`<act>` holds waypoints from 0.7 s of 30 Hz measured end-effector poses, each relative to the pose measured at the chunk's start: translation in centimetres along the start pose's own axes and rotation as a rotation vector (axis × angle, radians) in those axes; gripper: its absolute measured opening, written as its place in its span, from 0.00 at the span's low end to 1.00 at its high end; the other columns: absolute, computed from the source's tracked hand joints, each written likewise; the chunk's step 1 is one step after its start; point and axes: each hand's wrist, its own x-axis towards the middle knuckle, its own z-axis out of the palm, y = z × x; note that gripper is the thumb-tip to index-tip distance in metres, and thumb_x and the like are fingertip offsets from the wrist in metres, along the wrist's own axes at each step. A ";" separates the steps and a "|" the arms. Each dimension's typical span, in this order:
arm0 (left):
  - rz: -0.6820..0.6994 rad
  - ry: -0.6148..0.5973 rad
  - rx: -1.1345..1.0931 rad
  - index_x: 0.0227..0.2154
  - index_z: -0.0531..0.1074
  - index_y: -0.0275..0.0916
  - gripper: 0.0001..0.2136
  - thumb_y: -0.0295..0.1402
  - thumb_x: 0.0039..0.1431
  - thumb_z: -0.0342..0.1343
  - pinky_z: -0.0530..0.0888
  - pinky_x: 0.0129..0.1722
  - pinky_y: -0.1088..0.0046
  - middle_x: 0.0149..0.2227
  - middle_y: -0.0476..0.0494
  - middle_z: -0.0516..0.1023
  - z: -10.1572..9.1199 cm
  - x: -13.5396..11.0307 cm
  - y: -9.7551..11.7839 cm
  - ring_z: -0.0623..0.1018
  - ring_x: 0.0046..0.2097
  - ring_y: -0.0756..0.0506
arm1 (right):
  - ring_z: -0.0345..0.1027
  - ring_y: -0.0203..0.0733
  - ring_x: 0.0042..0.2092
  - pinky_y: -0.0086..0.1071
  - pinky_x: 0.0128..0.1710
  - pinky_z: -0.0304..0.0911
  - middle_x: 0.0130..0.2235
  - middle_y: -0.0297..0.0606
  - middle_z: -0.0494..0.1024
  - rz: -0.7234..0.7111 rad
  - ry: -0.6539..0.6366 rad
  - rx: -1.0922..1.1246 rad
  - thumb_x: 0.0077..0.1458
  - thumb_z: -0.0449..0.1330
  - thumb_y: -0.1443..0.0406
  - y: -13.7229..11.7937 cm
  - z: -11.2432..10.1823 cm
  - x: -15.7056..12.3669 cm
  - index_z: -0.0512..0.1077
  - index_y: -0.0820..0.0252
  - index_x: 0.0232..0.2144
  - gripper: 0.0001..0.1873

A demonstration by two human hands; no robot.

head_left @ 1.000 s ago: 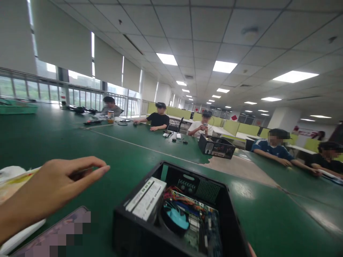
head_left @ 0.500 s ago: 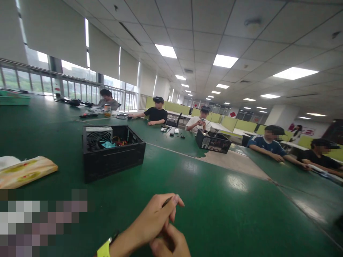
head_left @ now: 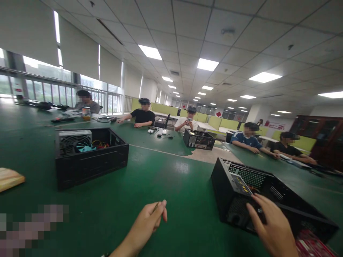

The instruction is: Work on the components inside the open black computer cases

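Observation:
My left hand (head_left: pixel 148 223) hovers low over the green table (head_left: pixel 166 178), fingers pinched on a thin dark object too small to name. My right hand (head_left: pixel 270 228) rests with spread fingers on the near wall of a black computer case (head_left: pixel 268 200) at the lower right, which lies open at the top. A second open black computer case (head_left: pixel 91 157) with a fan and coloured wires inside stands to the left, apart from both hands.
A third black case (head_left: pixel 198 139) stands further back near several seated people (head_left: pixel 142 116) along the table's far side. A yellowish packet (head_left: pixel 9 178) lies at the left edge. Small devices and cables (head_left: pixel 160 132) lie mid-table. A dark wooden cabinet (head_left: pixel 321 137) stands at the right.
The view has swung right, bringing a black case in at the lower right. My right hand has come off my left hand and onto that case. My left hand stays pinched.

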 end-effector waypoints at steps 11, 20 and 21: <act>-0.061 0.052 -0.077 0.23 0.62 0.39 0.26 0.61 0.48 0.50 0.47 0.17 0.78 0.13 0.62 0.47 -1.6 1.2 1.0 0.46 0.17 0.56 | 0.72 0.49 0.36 0.41 0.39 0.56 0.28 0.43 0.79 0.154 -0.205 -0.359 0.58 0.44 0.46 3.5 3.0 3.8 0.77 0.59 0.30 0.30; 0.322 -0.047 0.347 0.23 0.69 0.36 0.23 0.50 0.61 0.44 0.59 0.26 0.76 0.19 0.54 0.61 4.1 4.7 6.7 0.62 0.24 0.52 | 0.70 0.47 0.38 0.46 0.45 0.55 0.30 0.39 0.78 0.081 -0.270 -0.057 0.62 0.46 0.52 -12.2 1.8 1.6 0.75 0.56 0.29 0.23; 0.369 -0.049 0.447 0.23 0.70 0.36 0.22 0.49 0.62 0.44 0.60 0.28 0.75 0.21 0.53 0.63 4.4 4.5 7.2 0.64 0.26 0.51 | 0.70 0.47 0.39 0.45 0.46 0.57 0.33 0.39 0.78 0.018 -0.289 0.024 0.61 0.47 0.53 -13.4 1.4 0.9 0.75 0.56 0.33 0.20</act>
